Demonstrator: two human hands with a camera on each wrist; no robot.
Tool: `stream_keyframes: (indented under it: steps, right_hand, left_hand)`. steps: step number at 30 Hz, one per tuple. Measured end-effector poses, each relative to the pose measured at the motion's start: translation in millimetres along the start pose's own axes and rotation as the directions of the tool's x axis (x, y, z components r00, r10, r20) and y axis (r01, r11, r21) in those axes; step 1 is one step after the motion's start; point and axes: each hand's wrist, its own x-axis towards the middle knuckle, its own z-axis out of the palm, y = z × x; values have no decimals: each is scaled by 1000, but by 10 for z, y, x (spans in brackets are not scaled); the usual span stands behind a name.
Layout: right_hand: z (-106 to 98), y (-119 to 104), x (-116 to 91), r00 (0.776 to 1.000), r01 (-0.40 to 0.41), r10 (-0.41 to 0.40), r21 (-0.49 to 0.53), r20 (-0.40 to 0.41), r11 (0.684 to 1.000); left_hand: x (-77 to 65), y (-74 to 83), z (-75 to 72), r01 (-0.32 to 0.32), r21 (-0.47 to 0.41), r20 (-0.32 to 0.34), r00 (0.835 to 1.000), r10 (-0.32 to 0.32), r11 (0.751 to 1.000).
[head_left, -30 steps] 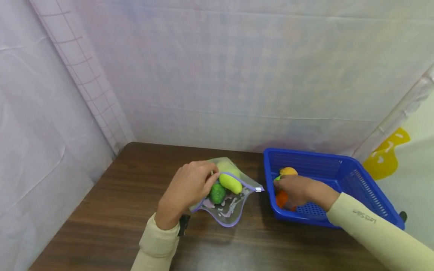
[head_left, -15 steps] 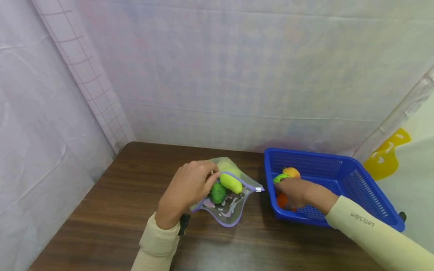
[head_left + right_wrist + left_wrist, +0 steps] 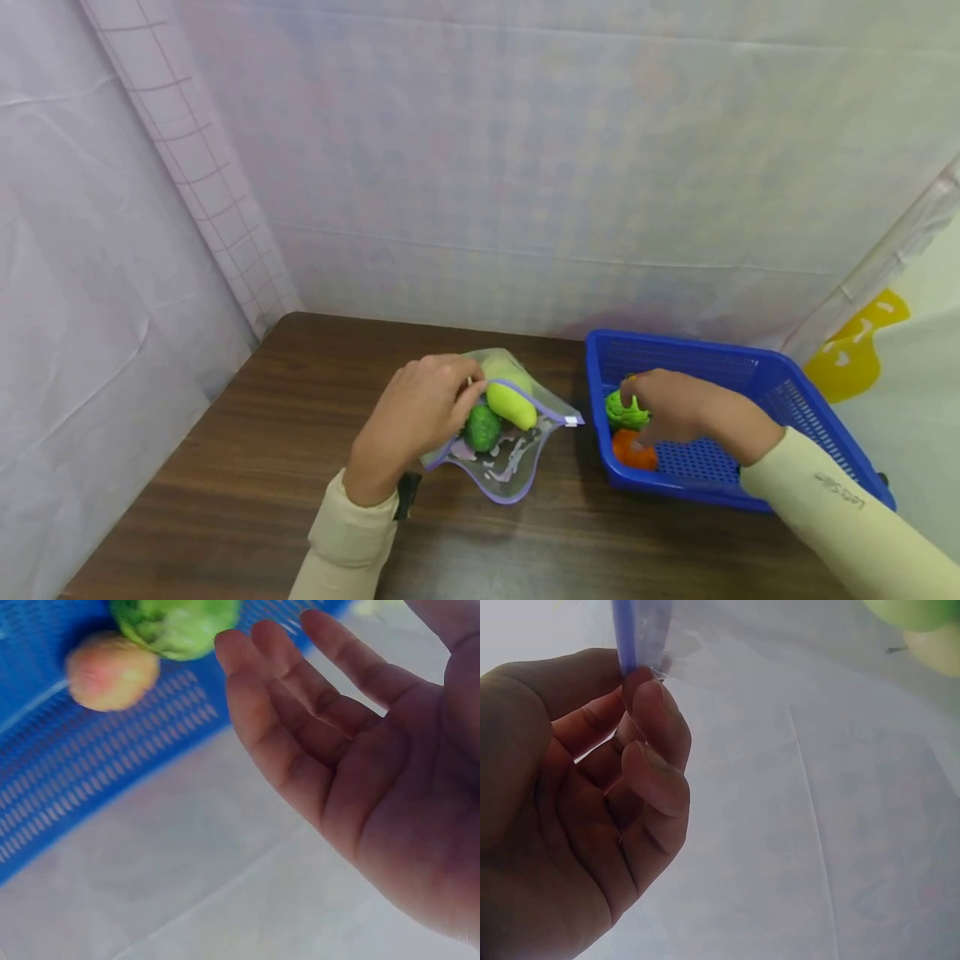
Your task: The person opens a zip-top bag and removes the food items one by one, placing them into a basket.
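My left hand [image 3: 423,408] pinches the purple zip edge of a clear zip bag [image 3: 517,473] between thumb and forefinger. A dark green bumpy fruit or vegetable [image 3: 482,428] and a smooth yellow-green fruit [image 3: 512,406] show at the bag's mouth. Further back in it is a pale green round shape [image 3: 506,369]. Above the blue basket [image 3: 697,342], my right hand [image 3: 678,407] has loosely bent fingers and holds nothing. Just beside its fingertips lie a leafy green cabbage-like vegetable [image 3: 624,412] and an orange round item [image 3: 633,452]. A peach-coloured fruit [image 3: 112,671] is mostly hidden in the head view.
The basket stands at the right of a brown wooden table [image 3: 300,500], close to the bag's slider [image 3: 572,421]. A white cloth wall [image 3: 525,167] rises behind. On the right-hand cloth is a yellow shape [image 3: 851,350].
My right hand has lifted and shifted slightly right, away from the basket's near left corner, uncovering the green vegetable and orange item. The peach-coloured fruit is now mostly covered. The left hand is still.
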Motion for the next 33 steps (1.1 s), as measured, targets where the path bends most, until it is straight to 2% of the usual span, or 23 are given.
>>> stream_keyframes:
  steps: [6,10,13,16,19,20,21,22,26,27,28,29,30,31,33]
  right_hand:
    - [-152,-129,-81,995,34,-33,14,-96,999]
    - [-188,-290,-185,981,-14,12,-13,-192,1000]
    - [-263,-462,-316,953,-77,67,-20,-294,997]
    - [-342,-641,-471,910,-106,105,20,-402,994]
    - [-364,-824,-590,846,-70,90,58,-526,996]
    - [-350,-883,-612,816,-40,69,64,-574,997]
    - [-332,-943,-620,777,-10,45,59,-627,998]
    - [-309,-1006,-615,731,15,22,48,-682,999]
    - [-206,-1235,-503,509,89,-79,-39,-857,995]
    - [-186,-1290,-463,462,102,-94,-53,-882,993]
    - [-166,-1342,-424,427,117,-105,-61,-898,991]
    - [-142,-1393,-388,403,138,-118,-68,-907,988]
    - [-115,-1447,-358,394,161,-128,-68,-910,985]
    - [-84,-1503,-327,399,177,-138,-71,-907,982]
    - [-22,-1621,-266,435,207,-161,-76,-886,975]
  left_hand:
    - [8,-19,-2,3,1,-5,1000,-3,1000]
    - [-1,-18,10,8,-7,-2,1000,-8,1000]
    - [-15,-19,11,11,-12,1,1000,-11,1000]
    - [-21,-26,7,5,-12,-2,1000,-5,1000]
    - [-24,-33,1,-8,-8,-12,1000,8,1000]
    - [-25,-36,-3,-11,-7,-16,1000,11,1000]
    - [-28,-38,-7,-14,-6,-19,1000,14,1000]
    - [-29,-39,-9,-15,-5,-21,1000,15,1000]
    - [-38,-41,-17,-17,-7,-30,999,17,1000]
    - [-41,-42,-20,-17,-7,-32,999,16,1000]
    - [-45,-42,-22,-17,-8,-34,999,17,1000]
    - [-49,-43,-23,-19,-8,-36,999,18,1000]
    - [-53,-42,-25,-20,-9,-38,999,19,1000]
    - [-56,-42,-26,-23,-9,-39,999,22,1000]
    - [-60,-45,-28,-28,-10,-44,999,28,1000]
